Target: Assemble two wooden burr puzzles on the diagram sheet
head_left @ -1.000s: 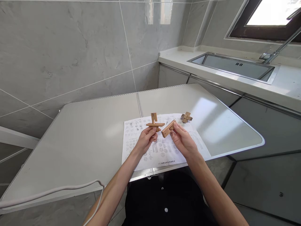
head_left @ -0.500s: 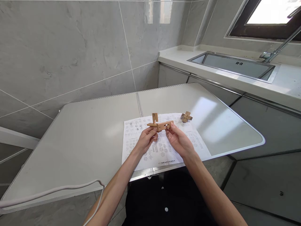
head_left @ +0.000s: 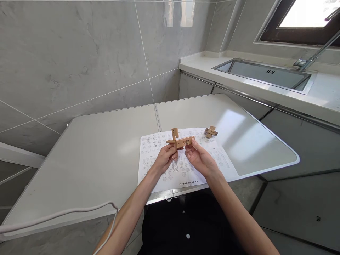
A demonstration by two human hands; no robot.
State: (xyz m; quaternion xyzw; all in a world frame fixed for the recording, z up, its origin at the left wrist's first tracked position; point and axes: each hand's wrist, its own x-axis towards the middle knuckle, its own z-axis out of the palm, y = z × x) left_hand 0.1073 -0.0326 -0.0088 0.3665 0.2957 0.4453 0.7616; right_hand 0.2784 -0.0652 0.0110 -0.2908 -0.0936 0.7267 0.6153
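Between my hands, above a printed sheet, is a wooden interlocking puzzle made of several notched sticks. One stick stands upright with a dark mark near its top; another points left. My left hand pinches the left end where the sticks cross. With thumb and fingers, my right hand grips the right end of the long slotted stick. Part of the puzzle's underside is hidden by my fingers. A second wooden puzzle, cross-shaped, rests at the sheet's upper right.
The printed sheet with small diagrams lies at the front edge of the light folding table. A white cable crosses the lower left by my left forearm. Beyond the table's right side are a counter and sink.
The held puzzle has turned slightly and its right end has shifted a little left. My right hand's fingers have moved slightly inward beneath it. The second puzzle stays put.
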